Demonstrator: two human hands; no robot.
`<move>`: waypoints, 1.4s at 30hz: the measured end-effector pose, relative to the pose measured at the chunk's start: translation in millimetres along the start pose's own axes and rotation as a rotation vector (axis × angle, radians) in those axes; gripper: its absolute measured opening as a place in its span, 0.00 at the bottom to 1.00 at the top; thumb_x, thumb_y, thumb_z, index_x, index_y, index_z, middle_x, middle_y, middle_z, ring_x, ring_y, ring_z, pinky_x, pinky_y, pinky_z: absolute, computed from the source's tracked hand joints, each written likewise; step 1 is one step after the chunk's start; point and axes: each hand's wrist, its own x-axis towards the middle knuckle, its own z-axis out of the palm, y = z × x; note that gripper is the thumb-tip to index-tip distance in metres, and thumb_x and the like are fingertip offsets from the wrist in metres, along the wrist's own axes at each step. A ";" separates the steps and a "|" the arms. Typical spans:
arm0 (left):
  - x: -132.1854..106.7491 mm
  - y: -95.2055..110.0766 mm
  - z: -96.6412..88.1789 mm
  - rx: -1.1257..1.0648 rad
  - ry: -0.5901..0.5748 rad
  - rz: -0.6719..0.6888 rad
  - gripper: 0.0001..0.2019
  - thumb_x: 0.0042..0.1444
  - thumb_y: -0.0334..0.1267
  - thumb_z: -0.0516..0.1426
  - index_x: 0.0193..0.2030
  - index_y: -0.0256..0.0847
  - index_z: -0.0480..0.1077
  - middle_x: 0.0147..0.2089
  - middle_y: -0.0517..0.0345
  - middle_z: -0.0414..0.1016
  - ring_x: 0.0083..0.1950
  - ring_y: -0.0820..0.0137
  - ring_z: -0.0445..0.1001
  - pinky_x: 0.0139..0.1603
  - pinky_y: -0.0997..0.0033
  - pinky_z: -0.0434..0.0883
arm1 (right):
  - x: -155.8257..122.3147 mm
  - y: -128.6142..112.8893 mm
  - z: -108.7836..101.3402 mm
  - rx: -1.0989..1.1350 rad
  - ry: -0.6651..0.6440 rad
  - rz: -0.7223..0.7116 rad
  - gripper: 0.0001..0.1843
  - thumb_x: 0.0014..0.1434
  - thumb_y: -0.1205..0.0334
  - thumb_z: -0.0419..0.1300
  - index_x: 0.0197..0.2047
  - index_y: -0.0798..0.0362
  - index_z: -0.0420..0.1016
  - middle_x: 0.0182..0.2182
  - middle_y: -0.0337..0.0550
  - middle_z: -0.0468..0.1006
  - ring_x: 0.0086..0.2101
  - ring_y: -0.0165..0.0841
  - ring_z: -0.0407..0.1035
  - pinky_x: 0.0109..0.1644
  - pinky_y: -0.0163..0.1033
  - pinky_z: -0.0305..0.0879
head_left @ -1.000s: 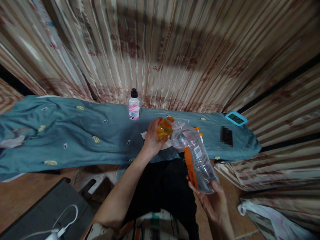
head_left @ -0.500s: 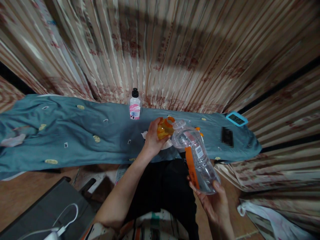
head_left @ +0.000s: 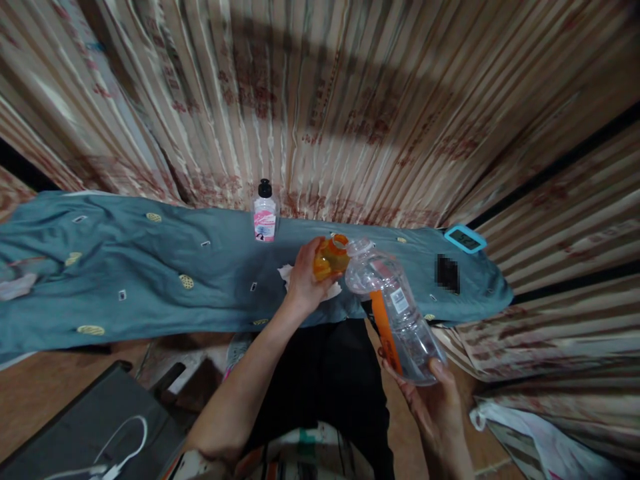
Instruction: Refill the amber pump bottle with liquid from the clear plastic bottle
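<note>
My left hand is wrapped round a small orange see-through bottle, its open mouth tilted up to the right. In my right hand is a large clear plastic bottle with an orange label, gripped near its base. The clear bottle leans up and to the left, so its uncapped neck sits close beside the orange bottle's mouth; whether they touch I cannot tell. Beneath my left hand, a crumpled white tissue lies partly hidden on the cloth.
A teal cloth covers the narrow table. On it stand a pink-labelled bottle with a black cap, a blue-framed digital clock and a dark blurred object. Striped curtains hang behind. A white cable lies at lower left.
Both hands keep their grips, and the two bottle mouths stay close together. The whole view has shifted slightly, with the table things appearing a little further left.
</note>
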 end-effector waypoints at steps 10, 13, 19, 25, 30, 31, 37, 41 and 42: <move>-2.0 -3.6 0.6 0.060 0.007 0.017 0.37 0.51 0.39 0.69 0.67 0.44 0.60 0.62 0.45 0.74 0.63 0.54 0.75 0.64 0.48 0.73 | 4.1 -0.6 -1.0 -0.024 0.018 -0.051 0.26 0.31 0.50 0.82 0.35 0.47 0.85 0.36 0.42 0.88 0.34 0.40 0.82 0.38 0.48 0.84; -2.0 -2.7 -0.5 0.065 0.001 0.029 0.37 0.52 0.40 0.69 0.67 0.43 0.60 0.62 0.45 0.74 0.63 0.55 0.75 0.65 0.49 0.73 | 6.2 -1.4 -0.3 -0.030 0.025 -0.054 0.27 0.29 0.51 0.83 0.36 0.48 0.85 0.34 0.43 0.88 0.33 0.41 0.82 0.36 0.46 0.84; -3.4 -2.0 -1.2 0.057 -0.012 0.039 0.37 0.54 0.40 0.68 0.68 0.43 0.59 0.64 0.44 0.72 0.65 0.55 0.73 0.66 0.50 0.72 | 6.5 -2.5 -0.6 -0.031 0.050 -0.064 0.29 0.26 0.50 0.83 0.35 0.47 0.85 0.32 0.41 0.87 0.30 0.39 0.81 0.37 0.45 0.84; -5.0 -2.9 0.1 0.049 -0.001 0.037 0.37 0.54 0.40 0.68 0.68 0.44 0.59 0.64 0.44 0.73 0.65 0.54 0.73 0.66 0.49 0.72 | 7.4 0.2 -0.6 -0.016 0.034 -0.064 0.25 0.29 0.50 0.82 0.33 0.46 0.85 0.34 0.42 0.88 0.34 0.41 0.82 0.36 0.49 0.84; -5.4 -4.1 0.0 0.043 0.005 0.046 0.37 0.54 0.41 0.68 0.68 0.43 0.59 0.63 0.44 0.73 0.64 0.54 0.74 0.65 0.49 0.72 | 8.5 1.2 -0.8 -0.015 0.007 -0.051 0.24 0.31 0.50 0.82 0.34 0.46 0.85 0.35 0.41 0.88 0.34 0.42 0.83 0.37 0.49 0.84; -5.4 -4.6 -0.1 0.040 0.005 0.048 0.37 0.54 0.41 0.68 0.68 0.43 0.59 0.64 0.43 0.73 0.64 0.54 0.74 0.65 0.49 0.72 | 8.2 0.8 -1.4 -0.016 0.011 -0.055 0.25 0.31 0.50 0.82 0.34 0.46 0.85 0.35 0.41 0.88 0.34 0.42 0.83 0.37 0.48 0.84; -4.8 -6.8 0.2 0.026 0.009 0.034 0.37 0.53 0.42 0.69 0.67 0.42 0.60 0.65 0.42 0.73 0.65 0.53 0.73 0.67 0.48 0.71 | 5.3 -0.9 -4.8 -0.021 0.031 -0.066 0.26 0.30 0.51 0.81 0.36 0.47 0.85 0.35 0.42 0.88 0.32 0.40 0.82 0.37 0.45 0.84; -4.5 -6.8 0.1 0.022 0.011 0.033 0.37 0.53 0.43 0.69 0.67 0.42 0.60 0.65 0.42 0.73 0.65 0.53 0.74 0.67 0.48 0.71 | 6.6 0.3 -4.2 -0.020 0.039 -0.063 0.28 0.30 0.52 0.81 0.38 0.47 0.85 0.36 0.44 0.88 0.34 0.42 0.82 0.38 0.47 0.84; -4.4 -6.8 0.0 0.021 0.014 0.029 0.37 0.52 0.43 0.69 0.67 0.42 0.60 0.65 0.42 0.73 0.65 0.53 0.74 0.67 0.48 0.71 | 7.2 0.8 -4.6 -0.018 0.039 -0.063 0.29 0.30 0.53 0.81 0.39 0.47 0.85 0.37 0.44 0.88 0.35 0.42 0.82 0.39 0.49 0.84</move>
